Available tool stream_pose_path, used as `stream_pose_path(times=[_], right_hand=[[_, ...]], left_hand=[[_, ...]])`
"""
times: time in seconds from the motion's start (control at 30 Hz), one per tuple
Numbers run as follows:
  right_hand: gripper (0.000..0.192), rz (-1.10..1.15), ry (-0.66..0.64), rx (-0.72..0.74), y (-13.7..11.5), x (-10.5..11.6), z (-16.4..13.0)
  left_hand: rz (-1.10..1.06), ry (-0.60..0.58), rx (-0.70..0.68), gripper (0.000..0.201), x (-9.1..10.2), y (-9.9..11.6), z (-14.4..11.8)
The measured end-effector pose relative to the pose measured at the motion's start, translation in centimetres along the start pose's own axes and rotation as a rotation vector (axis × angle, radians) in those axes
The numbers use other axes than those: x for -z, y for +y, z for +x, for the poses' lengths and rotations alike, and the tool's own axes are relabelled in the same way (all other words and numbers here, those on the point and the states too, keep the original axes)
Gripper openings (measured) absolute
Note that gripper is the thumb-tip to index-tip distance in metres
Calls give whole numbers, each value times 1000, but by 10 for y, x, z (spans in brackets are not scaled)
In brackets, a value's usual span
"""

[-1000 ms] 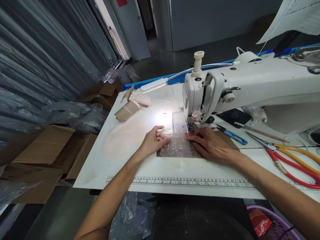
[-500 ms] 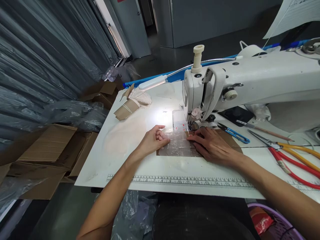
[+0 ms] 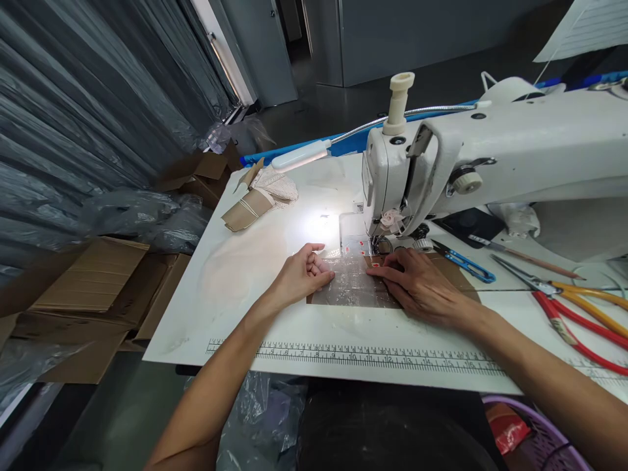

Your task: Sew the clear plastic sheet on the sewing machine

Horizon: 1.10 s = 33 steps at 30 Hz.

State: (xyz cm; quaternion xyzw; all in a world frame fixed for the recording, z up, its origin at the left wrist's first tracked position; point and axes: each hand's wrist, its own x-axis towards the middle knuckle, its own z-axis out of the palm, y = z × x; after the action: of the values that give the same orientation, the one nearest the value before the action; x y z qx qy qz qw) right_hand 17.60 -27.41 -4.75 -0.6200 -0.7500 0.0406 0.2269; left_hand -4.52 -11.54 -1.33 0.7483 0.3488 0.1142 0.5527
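Observation:
A clear plastic sheet (image 3: 350, 281) with small red marks lies under the presser foot area of a white sewing machine (image 3: 387, 176). Brown material (image 3: 454, 278) shows beneath it and out to the right. My left hand (image 3: 307, 271) is at the sheet's left edge, fingers curled in and thumb against the plastic. On the right side, my right hand (image 3: 417, 278) bends over the sheet just in front of the needle area, index finger and thumb pinched on its edge. The fingertips partly cover the material.
Blue thread snips (image 3: 466, 263), red-handled scissors (image 3: 564, 320) and a pencil (image 3: 544, 260) lie to the right. A lit lamp (image 3: 301, 157) hangs over the table. A brown-wrapped lace bundle (image 3: 250, 208) sits back left. Cardboard boxes (image 3: 93, 275) stand beyond the left edge.
The view has shifted slightly, so the machine appears a little farther right. Both hands keep nearly the same places on the plastic sheet.

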Motion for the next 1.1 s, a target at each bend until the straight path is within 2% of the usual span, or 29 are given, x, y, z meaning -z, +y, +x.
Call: stream_pose_path(times=[0.33, 0.5, 0.77, 0.87, 0.97, 1.0, 1.03, 1.1], right_hand=[[38, 126, -22, 28, -1, 18, -8], [40, 56, -4, 23, -2, 13, -3], [39, 60, -3, 1, -3, 5, -3], [38, 59, -1, -8, -3, 5, -4], [38, 43, 1, -3, -3, 4, -4], [38, 36, 2, 0, -3, 3, -4], [38, 29, 3, 4, -2, 3, -4], [38, 11, 12, 11, -1, 1, -4]], left_hand=[[-15, 10, 17, 55, 2, -1, 0], [-27, 15, 41, 53, 3, 0, 4], [36, 125, 4, 57, 2, -4, 8], [206, 179, -86, 59, 3, -3, 5], [522, 268, -352, 42, 1, 3, -3], [598, 211, -471, 32, -1, 5, -7], [635, 89, -582, 25, -4, 7, -11], [612, -227, -733, 18, -12, 8, -18]])
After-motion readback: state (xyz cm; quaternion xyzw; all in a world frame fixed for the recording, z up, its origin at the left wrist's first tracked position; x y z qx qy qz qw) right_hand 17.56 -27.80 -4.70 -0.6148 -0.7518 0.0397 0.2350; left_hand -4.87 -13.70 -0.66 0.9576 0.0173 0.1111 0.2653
